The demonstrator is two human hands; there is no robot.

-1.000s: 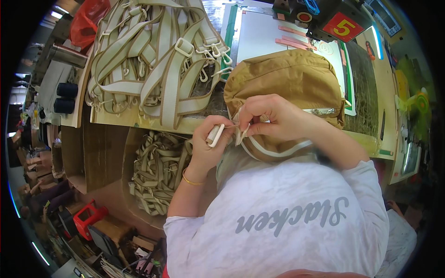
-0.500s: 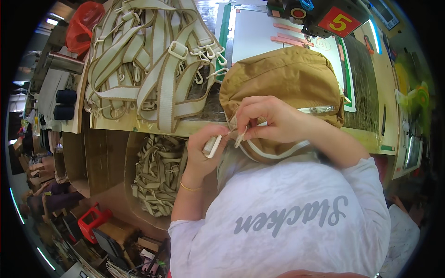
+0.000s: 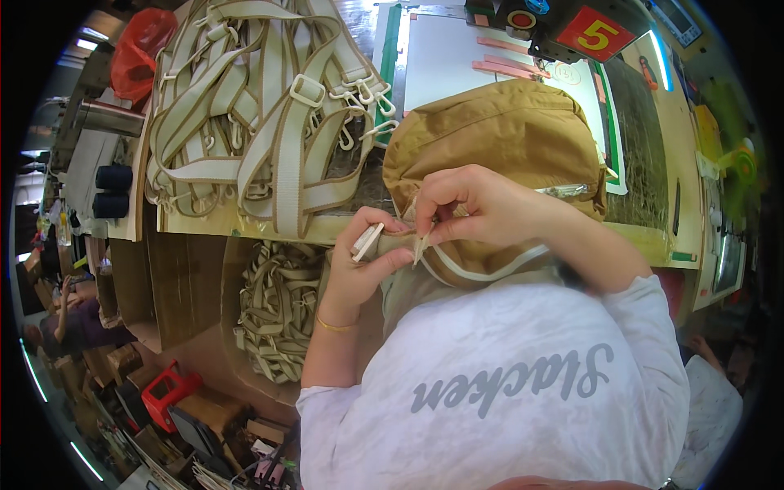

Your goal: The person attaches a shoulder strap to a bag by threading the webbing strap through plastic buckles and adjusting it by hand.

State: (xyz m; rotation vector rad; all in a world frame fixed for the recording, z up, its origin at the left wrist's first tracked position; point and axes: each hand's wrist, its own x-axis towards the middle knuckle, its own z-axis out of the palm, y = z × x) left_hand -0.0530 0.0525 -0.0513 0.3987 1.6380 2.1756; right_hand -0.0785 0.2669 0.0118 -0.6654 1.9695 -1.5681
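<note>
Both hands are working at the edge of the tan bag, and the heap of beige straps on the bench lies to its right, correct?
Not quite. In the head view both hands, left and right, work at the tan bag, but the beige straps lie to its left.

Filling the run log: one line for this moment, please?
left hand: pinching strap end | right hand: gripping bag edge | strap pile: on bench

Pile of beige webbing straps (image 3: 261, 122) laid on the workbench (image 3: 245, 224); more straps binned (image 3: 278, 310) below; red bag (image 3: 139, 45) behind.
</note>
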